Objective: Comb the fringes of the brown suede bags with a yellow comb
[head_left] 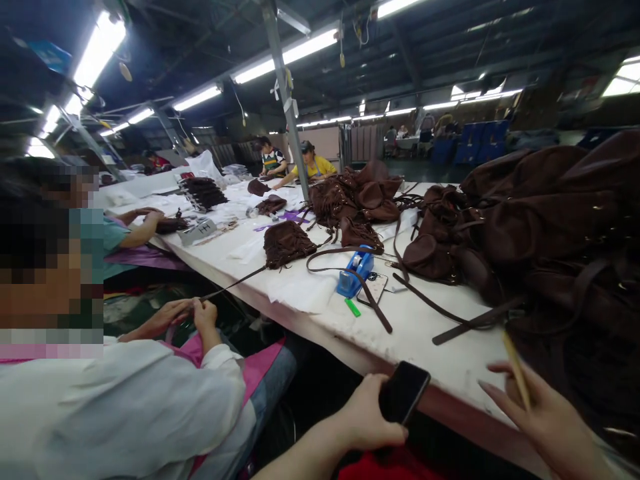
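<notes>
At the table's near edge, my left hand (365, 415) is closed around a smartphone (407, 392) with a dark screen. My right hand (556, 421), slightly blurred, grips a thin yellowish wooden-looking stick (517, 369) between its fingers; I cannot make out its tip. Just beyond that hand rises a big heap of dark brown leather bags (530, 220). Flat brown straps (467, 325) trail from it over the white tabletop (420, 353). Between the straps are a blue tape dispenser (354, 273), a second phone in a patterned case (373, 289) and a green strip (353, 307).
On my left, a seated co-worker in a white top (125, 407) holds a strap running to a fringed brown bag (287, 245). A metal post (290, 107) stands at the table. Other people sit farther along, and a stack of brown pieces (203, 193) lies at the far left.
</notes>
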The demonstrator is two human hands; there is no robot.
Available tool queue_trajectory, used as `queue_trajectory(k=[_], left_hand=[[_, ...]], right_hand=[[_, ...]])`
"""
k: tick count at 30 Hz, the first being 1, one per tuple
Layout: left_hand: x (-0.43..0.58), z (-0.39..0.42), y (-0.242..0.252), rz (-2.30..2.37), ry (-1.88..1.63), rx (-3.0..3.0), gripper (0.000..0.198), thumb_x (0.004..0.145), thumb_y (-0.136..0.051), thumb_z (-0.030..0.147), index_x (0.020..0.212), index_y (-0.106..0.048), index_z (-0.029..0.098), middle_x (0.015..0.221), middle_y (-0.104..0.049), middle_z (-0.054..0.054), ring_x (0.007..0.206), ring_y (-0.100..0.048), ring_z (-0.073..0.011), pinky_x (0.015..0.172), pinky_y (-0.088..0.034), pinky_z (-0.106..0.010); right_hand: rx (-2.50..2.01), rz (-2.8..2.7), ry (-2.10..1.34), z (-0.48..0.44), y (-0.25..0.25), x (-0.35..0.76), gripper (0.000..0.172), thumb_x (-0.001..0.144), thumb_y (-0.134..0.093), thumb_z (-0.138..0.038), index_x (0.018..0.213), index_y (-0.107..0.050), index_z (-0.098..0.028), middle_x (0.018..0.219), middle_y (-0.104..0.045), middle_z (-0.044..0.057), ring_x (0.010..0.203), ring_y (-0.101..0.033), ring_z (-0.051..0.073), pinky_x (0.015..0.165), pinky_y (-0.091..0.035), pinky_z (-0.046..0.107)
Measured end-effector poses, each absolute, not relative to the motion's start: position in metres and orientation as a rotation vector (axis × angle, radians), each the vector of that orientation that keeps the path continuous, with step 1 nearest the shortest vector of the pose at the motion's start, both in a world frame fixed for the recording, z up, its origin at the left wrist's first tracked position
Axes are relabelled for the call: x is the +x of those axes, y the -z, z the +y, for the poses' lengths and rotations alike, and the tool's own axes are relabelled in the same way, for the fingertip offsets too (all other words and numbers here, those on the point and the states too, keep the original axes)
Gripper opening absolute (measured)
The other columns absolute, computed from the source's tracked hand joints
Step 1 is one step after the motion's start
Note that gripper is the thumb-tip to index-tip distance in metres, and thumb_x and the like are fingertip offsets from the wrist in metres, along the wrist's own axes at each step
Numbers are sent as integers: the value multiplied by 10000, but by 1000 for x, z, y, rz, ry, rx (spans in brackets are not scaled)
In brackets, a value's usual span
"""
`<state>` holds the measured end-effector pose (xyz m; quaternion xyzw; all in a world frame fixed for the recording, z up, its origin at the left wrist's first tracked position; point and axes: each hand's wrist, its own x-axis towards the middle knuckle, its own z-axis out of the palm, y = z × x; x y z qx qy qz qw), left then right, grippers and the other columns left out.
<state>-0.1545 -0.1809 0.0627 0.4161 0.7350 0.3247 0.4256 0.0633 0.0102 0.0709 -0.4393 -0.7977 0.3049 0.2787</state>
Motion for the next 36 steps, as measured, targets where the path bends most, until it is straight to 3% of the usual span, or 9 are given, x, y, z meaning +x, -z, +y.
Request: queue_trajectory(k=[3,5,7,11,15,17,21,27,36], left_hand=[[-172,-217,-79,1930,-780,804,737,473,-718,301,1182,-542,202,1113,-623,-73,1059,-577,-283,919,-469,-394],[-225,-230,-114,2161,-766,726,708,468,-713,351,1155,-554,281,1054,-657,-42,1147,-529,-331,939,-438,-465],[-303,-238,-155,2301,-766,680,636,617,-566,459,1240,-466,372,1066,-650,-4,1306,-380,-331,1003,-348,-529],[-410,-245,-195,2516,-700,609,683,665,-460,468,1334,-339,395,1072,-630,-7,1413,-114,-353,1066,-206,-568],[-340,-246,-140,2483,-542,688,826,556,-600,420,1332,-323,473,1118,-591,-10,1329,-349,-352,961,-405,-492],[-285,-243,-98,2402,-488,756,863,494,-669,366,1313,-399,392,1118,-586,-33,1214,-492,-323,928,-465,-383],[-252,-223,-49,2495,-483,898,812,654,-558,317,1400,-261,198,1219,-492,-100,1158,-518,-221,978,-407,-258],[-314,-166,-49,2586,-405,931,729,671,-596,366,1324,-337,173,1147,-510,-119,1044,-561,-254,877,-441,-310],[-352,-108,-55,2711,-292,855,654,613,-651,451,1162,-451,159,1119,-543,-145,1007,-584,-284,854,-456,-363]], right_hand=[[-818,-2260,-1151,5,-89,-49,326,860,-516,-504,946,-642,-215,782,-635,26,691,-594,178,619,-482,264],[-694,-2269,-1408,-6,-93,-123,301,896,-467,-402,1025,-644,-197,847,-640,31,607,-558,141,565,-460,248],[-730,-2277,-1676,-16,-89,-188,252,893,-483,-298,1047,-645,-181,894,-644,38,573,-545,111,514,-429,216],[-952,-2186,-1857,-26,-65,-278,264,932,-452,-283,1102,-608,-155,917,-643,71,585,-566,105,416,-354,174],[-1076,-2145,-1853,-23,-45,-328,285,953,-403,-231,1136,-580,-106,876,-643,100,540,-560,101,382,-325,169],[-1059,-2159,-1846,-16,-41,-343,265,945,-434,-210,1143,-585,-120,848,-650,82,543,-569,101,403,-355,168],[-996,-2257,-1736,6,-42,-357,244,909,-541,-206,1139,-600,-149,912,-669,76,669,-613,127,556,-478,213],[-1014,-2407,-1514,23,-43,-356,255,898,-563,-230,1131,-603,-136,1007,-660,102,773,-635,185,689,-507,292],[-992,-2440,-1580,26,-50,-347,252,940,-464,-255,1111,-603,-133,769,-641,51,454,-504,103,435,-414,197]])
